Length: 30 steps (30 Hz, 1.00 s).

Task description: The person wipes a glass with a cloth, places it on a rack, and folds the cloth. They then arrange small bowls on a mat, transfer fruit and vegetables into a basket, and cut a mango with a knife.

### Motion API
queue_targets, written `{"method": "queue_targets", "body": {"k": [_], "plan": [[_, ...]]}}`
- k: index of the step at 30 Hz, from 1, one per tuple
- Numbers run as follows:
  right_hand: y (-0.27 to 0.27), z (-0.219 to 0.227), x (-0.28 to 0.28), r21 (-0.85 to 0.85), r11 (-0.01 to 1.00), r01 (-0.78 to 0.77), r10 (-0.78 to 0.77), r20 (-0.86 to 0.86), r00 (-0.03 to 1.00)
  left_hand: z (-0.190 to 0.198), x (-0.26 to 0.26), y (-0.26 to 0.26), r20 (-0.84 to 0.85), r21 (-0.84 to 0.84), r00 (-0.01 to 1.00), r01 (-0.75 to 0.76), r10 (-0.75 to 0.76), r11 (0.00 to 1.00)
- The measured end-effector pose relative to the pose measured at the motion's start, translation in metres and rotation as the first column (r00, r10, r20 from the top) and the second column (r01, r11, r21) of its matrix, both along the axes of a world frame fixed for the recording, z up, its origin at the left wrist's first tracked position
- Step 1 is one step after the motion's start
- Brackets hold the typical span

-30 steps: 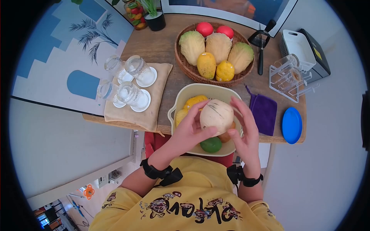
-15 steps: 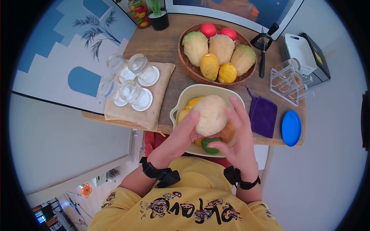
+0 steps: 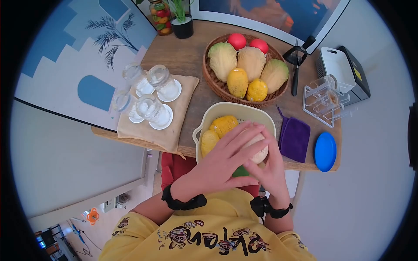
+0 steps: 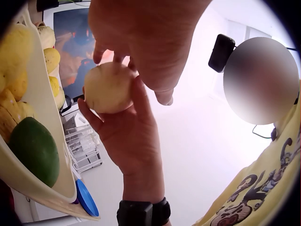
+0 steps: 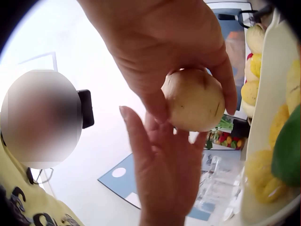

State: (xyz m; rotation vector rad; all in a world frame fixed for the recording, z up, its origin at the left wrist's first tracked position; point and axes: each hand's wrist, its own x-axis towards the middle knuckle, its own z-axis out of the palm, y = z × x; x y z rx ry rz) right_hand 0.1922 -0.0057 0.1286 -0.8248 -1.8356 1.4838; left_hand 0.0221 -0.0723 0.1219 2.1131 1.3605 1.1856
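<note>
A round, cream-coloured root vegetable with dark streaks (image 3: 260, 153) is held up over a cream plastic basket (image 3: 235, 105). My right hand (image 3: 273, 170) grips it, thumb on one side and fingers on the other, as the right wrist view shows. Across it lies my left hand (image 3: 222, 158), fingers extended and touching its far side, thumb sticking out. From the head, these fingers cover much of the vegetable. Lumpy yellow fruits (image 3: 224, 125) and a green mango (image 4: 35, 150) lie in the basket below.
Behind stands a wicker basket (image 3: 226, 95) with cabbages, yellow fruits and red balls. Several upturned glasses (image 3: 159, 78) sit on white coasters at left. Rightward lie a purple pouch (image 3: 296, 139), a blue plate (image 3: 325, 152), a cup rack (image 3: 320, 108) and a black-handled knife (image 3: 295, 82).
The vegetable has turned over and moved slightly right and down. My left hand has gone from its left side to across its top, while my right hand has closed round it.
</note>
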Motion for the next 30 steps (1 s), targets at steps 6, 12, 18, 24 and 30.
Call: {"method": "queue_targets", "body": {"k": [6,12,18,24,30], "plan": [[0.004,0.007,0.009,-0.233,0.969,-0.083,0.024,-0.245,0.969,-0.009,-0.007,-0.005,0.496,-0.409,0.866,0.169,0.064,0.897],[0.015,0.0,0.01,-0.014,0.981,-0.193,0.193,0.003,0.981,-0.016,-0.005,-0.008,0.487,-0.37,0.866,0.084,0.116,0.925],[0.052,0.009,0.01,-0.024,0.969,-0.245,0.246,0.118,0.962,-0.014,-0.005,-0.013,0.463,-0.411,0.868,0.033,0.178,0.911],[0.177,0.02,-0.01,0.236,0.962,0.138,-0.152,0.043,0.987,-0.019,-0.005,-0.02,0.448,-0.456,0.864,-0.001,0.23,0.89],[0.254,-0.019,-0.036,0.192,0.98,0.048,-0.09,0.218,0.972,-0.024,-0.005,-0.029,0.426,-0.449,0.878,-0.004,0.219,0.893]]}}
